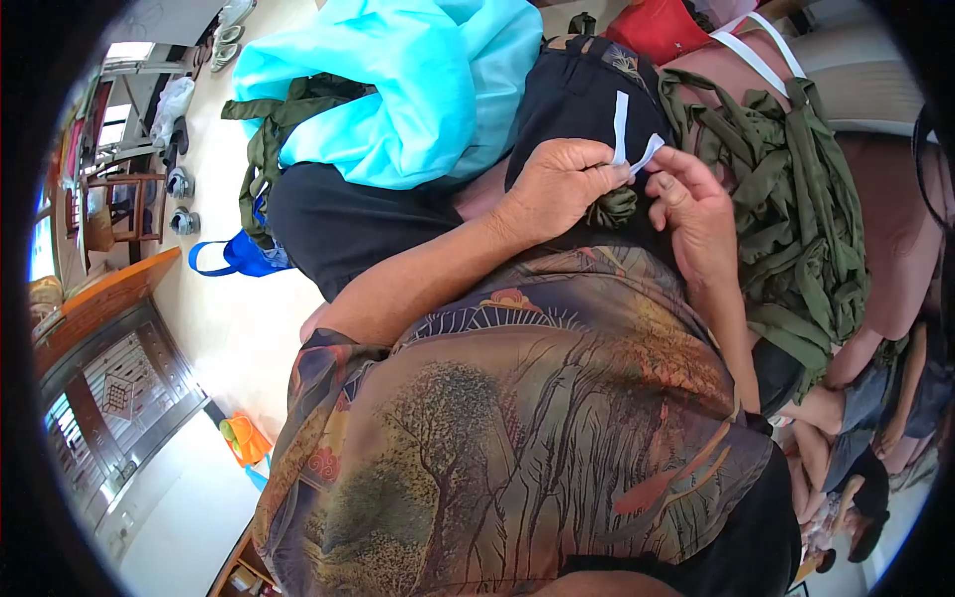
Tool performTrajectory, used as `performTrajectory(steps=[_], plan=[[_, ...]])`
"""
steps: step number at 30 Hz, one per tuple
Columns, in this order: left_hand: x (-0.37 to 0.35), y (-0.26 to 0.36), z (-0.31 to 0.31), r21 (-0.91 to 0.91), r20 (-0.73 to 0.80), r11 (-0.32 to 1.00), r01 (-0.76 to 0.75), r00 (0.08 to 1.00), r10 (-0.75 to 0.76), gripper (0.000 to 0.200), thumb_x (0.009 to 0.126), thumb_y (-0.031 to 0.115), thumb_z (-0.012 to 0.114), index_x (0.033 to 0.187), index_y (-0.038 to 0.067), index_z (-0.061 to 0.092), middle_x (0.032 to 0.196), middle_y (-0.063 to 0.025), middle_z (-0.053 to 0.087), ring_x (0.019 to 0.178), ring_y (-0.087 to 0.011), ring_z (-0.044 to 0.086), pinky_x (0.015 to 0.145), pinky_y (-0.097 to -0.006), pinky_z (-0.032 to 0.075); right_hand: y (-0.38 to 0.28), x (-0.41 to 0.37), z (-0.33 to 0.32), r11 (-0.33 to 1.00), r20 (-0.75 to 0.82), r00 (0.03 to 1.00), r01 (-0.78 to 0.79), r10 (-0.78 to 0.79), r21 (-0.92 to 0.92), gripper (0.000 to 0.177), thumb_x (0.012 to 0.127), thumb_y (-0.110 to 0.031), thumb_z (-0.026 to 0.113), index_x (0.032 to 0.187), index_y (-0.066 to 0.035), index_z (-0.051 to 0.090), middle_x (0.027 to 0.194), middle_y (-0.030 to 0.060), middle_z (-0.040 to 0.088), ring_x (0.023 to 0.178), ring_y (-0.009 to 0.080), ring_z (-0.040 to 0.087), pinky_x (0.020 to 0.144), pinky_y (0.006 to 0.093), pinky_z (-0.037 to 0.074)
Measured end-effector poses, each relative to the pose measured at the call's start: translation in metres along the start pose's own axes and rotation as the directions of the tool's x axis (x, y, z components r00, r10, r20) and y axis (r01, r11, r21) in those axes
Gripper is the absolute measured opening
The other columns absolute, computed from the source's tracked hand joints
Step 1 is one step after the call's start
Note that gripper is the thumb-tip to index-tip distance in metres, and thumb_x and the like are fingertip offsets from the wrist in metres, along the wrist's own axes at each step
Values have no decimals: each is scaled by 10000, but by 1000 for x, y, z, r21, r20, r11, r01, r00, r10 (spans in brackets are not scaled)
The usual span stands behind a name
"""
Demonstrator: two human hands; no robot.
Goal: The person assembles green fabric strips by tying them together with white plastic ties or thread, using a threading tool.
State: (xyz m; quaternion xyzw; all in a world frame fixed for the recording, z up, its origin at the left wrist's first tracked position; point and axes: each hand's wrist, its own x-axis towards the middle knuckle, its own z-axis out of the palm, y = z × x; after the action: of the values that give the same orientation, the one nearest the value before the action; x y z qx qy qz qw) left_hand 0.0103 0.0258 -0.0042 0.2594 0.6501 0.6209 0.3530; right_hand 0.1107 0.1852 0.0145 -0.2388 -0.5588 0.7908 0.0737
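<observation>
My left hand (569, 186) pinches a white fabric strip (621, 121) between thumb and fingers, above my lap. One length of the strip sticks up past the fingertips, while another bends across to my right hand (695, 207), whose thumb and forefinger close near its end. Just below the fingers is a small gathered bundle of dark green cloth (613, 208), partly covered by my left hand. Beside my right hand, a large tangle of olive-green fabric strips (796, 219) drapes over the pink sofa.
A shiny light-blue cloth or bag (398, 99) spreads over my left leg, with more green strips (264, 149) beside it. A red bag (659, 30) lies ahead. A blue bag (244, 257) and shoes (180, 182) are on the floor at left. Other people (856, 428) sit at right.
</observation>
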Motion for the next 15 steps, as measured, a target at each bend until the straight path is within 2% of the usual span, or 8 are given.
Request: performTrajectory(steps=[2,3,6,9,12,15], plan=[[2,-4,2,-25,-22,1000,-10,1000,9,190,933,145,611,933,-32,681,763,24,604,745,-39,513,675,-212,442,0,-2,-3,994,68,996,-44,51,-102,271,851,-115,698,1083,5,630,920,31,623,644,64,503,540,190,389],[2,-5,3,-36,-33,999,-14,999,13,186,933,140,609,930,-31,681,755,22,597,741,-42,511,674,-214,443,-1,-2,2,989,78,997,4,8,-148,173,845,-96,698,991,-9,670,941,15,607,644,54,486,547,196,380],[1,-2,5,115,-28,987,-108,993,112,180,932,138,607,907,-30,666,751,22,592,744,-42,508,673,-219,448,0,5,7,965,97,985,163,-146,-203,110,847,-76,688,942,-20,681,916,-5,604,624,47,472,552,193,372],[1,1,5,237,-65,969,-66,994,83,160,922,129,616,882,-23,647,747,16,596,740,-44,514,672,-225,451,1,6,9,939,104,974,224,-203,-260,74,854,-57,673,913,-13,681,926,-12,605,622,40,462,555,193,369],[4,-5,13,21,-220,983,-182,959,182,136,907,116,628,869,-14,637,742,12,600,720,-43,513,650,-226,449,0,3,8,939,79,970,244,-232,-241,53,873,-51,651,899,-14,678,902,-6,618,634,36,460,552,195,367],[0,8,5,128,-131,988,-90,986,107,120,895,112,642,886,-7,648,747,12,602,717,-45,518,647,-221,446,0,-3,9,957,46,981,196,-191,-212,59,894,-61,632,895,-12,665,870,8,641,649,36,470,551,187,367]])
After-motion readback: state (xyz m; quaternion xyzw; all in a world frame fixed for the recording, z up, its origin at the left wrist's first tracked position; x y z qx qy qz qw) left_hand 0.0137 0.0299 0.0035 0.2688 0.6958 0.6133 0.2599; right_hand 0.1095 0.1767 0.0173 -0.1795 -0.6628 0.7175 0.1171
